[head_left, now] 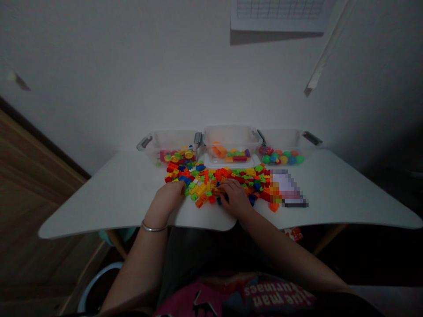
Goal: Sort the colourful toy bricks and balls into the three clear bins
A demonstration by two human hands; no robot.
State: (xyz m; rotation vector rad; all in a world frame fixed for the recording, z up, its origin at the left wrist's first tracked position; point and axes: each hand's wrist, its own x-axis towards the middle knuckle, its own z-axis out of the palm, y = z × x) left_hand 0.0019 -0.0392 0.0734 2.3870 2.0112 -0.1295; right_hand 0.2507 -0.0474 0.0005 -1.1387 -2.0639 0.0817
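Observation:
A wide pile of small plastic building bricks [200, 190] in red, orange, yellow, green and blue spreads over the table. At its left edge my left hand [168, 197] rests curled, a metal bangle on the wrist. Its fingertips are hidden behind the hand, so what they hold does not show. In the front middle of the pile, my right hand [236, 198] has its thumb and fingers bent together round a yellow-orange building brick [218, 189]. Other bricks lie close around both hands.
Three clear bins line the wall: the left bin [175, 137] holds mixed toy pieces, the middle bin [231, 134] some bricks, the right bin [284, 137] colored balls. A blurred tablet-like object [289, 187] lies right of the pile. The white table [343, 193] has a curved front edge.

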